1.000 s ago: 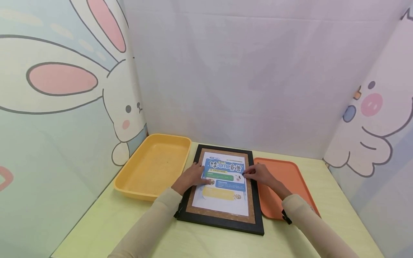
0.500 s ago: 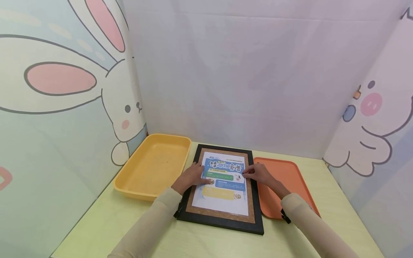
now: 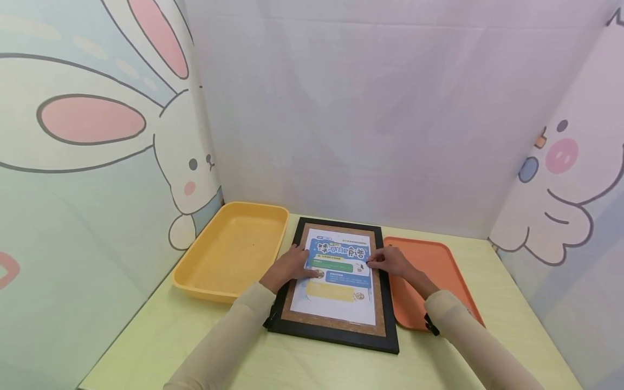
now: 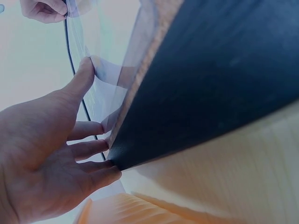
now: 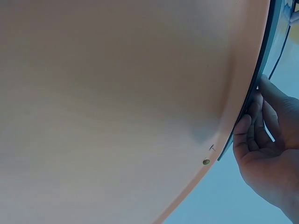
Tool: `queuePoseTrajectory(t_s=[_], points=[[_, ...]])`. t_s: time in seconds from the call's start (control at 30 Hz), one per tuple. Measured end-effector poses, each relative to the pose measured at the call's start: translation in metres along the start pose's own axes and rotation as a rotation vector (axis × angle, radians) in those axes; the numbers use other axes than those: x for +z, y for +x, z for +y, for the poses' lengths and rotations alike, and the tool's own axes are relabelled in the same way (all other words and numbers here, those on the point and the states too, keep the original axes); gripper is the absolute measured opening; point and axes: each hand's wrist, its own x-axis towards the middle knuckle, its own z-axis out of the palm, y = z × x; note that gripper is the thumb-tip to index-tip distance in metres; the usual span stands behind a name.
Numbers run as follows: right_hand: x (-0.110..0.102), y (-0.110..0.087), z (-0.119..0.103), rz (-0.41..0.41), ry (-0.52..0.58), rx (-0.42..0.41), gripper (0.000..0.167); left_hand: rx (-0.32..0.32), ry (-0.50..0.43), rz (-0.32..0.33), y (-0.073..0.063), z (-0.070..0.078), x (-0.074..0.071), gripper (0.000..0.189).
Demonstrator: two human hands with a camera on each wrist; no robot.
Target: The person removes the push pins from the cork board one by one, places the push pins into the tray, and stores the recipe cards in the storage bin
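Note:
A printed sheet [image 3: 336,309] with blue, green and yellow blocks lies on a cork board [image 3: 334,325] with a black frame [image 3: 336,340]. My left hand [image 3: 291,265] rests with spread fingers on the sheet's left side, thumb reaching inward. In the left wrist view its lower fingers touch the frame's edge. At the sheet's right edge, my right hand [image 3: 392,262] pinches what looks like a thumbtack, mostly hidden by the fingertips. In the right wrist view, the other fingers curl beside the frame's side.
Left of the board stands a deep yellow tray [image 3: 234,254]. An orange tray [image 3: 429,260] lies close along its right side, under my right forearm. Near that tray's rim are a brass thumbtack [image 5: 206,162] and another tack [image 5: 212,148]. A curtain [image 3: 351,135] hangs behind.
Both hands keep practically the same place on the sheet. The board and trays have not visibly moved.

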Motion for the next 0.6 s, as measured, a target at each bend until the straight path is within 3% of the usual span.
queuePoseTrajectory(t_s=[0.6], points=[[-0.0008,0.0002,-0.0042,-0.044,-0.018,-0.005,0.009,-0.004,-0.021,0.005,-0.0052,0.0031,-0.0045,0.081]])
